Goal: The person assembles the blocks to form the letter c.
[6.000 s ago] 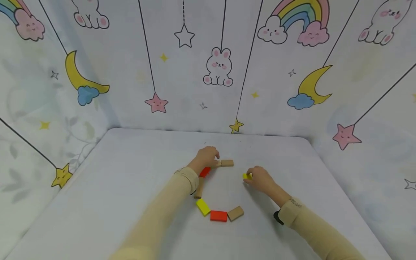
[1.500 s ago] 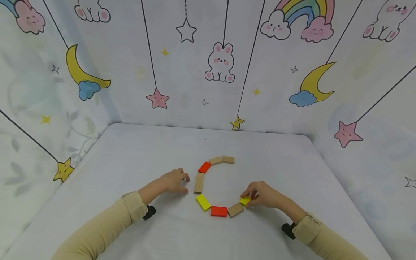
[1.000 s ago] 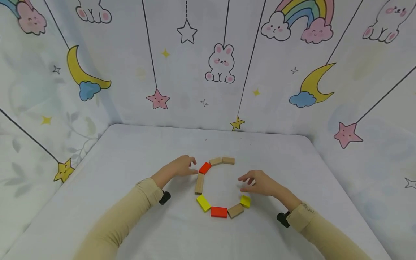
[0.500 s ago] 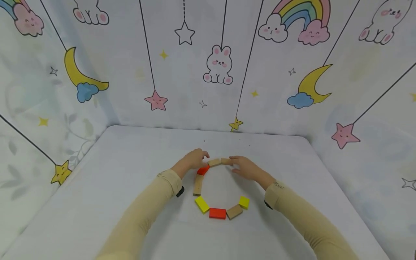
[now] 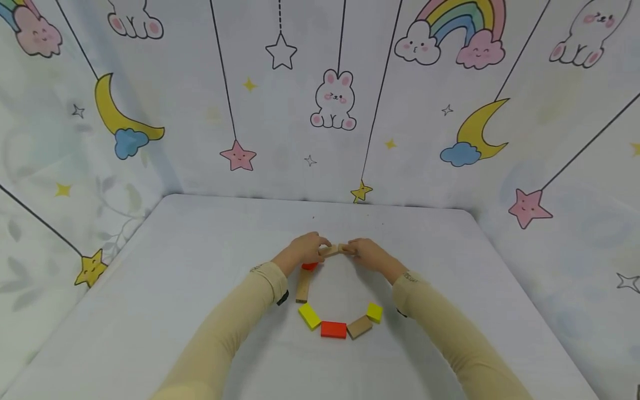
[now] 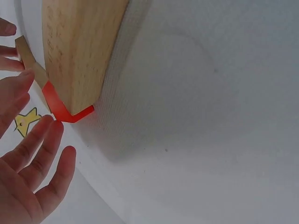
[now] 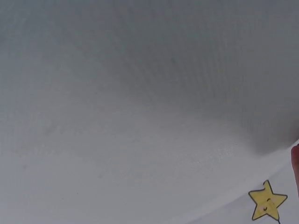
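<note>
A curved row of flat toy blocks lies on the white table. At its far end, my right hand [image 5: 372, 254] pinches the end wooden block [image 5: 342, 248], fingers behind and thumb in front, partly covering it. My left hand [image 5: 303, 248] is at the left end of the neighbouring wooden block [image 5: 330, 251]. Its fingers are spread and loosely bent in the left wrist view, fingertips close by the red block [image 6: 57, 103]. That red block is partly hidden by the left hand in the head view. A longer wooden block [image 5: 302, 286] follows below it.
The row continues nearer with a yellow block [image 5: 310, 316], a red block [image 5: 333, 329], a wooden block [image 5: 359, 327] and a small yellow block [image 5: 374, 312]. A gap lies on the right between this block and the far end. A printed curtain [image 5: 280, 122] stands behind the table.
The right hand set the small yellow block at the row's near right end, let go and moved to the far end block. The left hand moved away from the row, then back to its far part.
</note>
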Available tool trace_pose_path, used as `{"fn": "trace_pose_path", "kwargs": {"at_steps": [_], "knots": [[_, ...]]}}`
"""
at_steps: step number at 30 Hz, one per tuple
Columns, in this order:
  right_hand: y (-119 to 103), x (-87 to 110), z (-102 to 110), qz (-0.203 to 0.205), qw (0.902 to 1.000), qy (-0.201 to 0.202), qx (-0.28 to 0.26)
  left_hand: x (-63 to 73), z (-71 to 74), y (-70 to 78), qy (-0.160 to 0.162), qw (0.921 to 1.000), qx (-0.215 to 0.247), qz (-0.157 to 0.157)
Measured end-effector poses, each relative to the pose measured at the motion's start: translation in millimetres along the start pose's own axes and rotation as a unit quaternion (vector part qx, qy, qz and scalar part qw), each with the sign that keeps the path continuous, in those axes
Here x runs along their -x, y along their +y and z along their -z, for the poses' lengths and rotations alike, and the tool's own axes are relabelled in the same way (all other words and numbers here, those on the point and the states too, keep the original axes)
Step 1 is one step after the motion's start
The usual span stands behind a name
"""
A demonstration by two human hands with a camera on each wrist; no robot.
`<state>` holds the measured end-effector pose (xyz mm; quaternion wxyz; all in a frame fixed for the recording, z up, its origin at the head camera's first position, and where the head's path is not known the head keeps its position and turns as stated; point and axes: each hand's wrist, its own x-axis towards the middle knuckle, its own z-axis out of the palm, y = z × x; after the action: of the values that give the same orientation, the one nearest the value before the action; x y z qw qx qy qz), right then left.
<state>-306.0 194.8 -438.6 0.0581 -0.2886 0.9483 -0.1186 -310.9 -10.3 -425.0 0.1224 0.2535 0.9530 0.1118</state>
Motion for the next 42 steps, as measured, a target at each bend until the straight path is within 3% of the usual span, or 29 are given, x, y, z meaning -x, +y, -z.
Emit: {"fn": "trace_pose_path", "kwargs": {"at_steps": [10,25,34,42], "knots": [[-2,0.1,-1,-0.025,0.9997,-0.003,-0.006,2.0,-2.8,-1.1,-0.005,0.9999,-0.005,0.009],[-9,6.4,-1,-0.039,0.999,-0.023,-0.003,-4.1,-7.2,-3.2,0.013,0.9997,0.0,0.02],[-11,9.4,0,-0.002,0.9998,-0.013,0.018,-8.0,-11.5,-1.0,0.024,0.9976,-0.038,0.053],[-10,11.3,2,0.009,0.9997,0.0,0.024,-7.2,-9.5,2.8,0.021,0.9964,-0.01,0.081]]}}
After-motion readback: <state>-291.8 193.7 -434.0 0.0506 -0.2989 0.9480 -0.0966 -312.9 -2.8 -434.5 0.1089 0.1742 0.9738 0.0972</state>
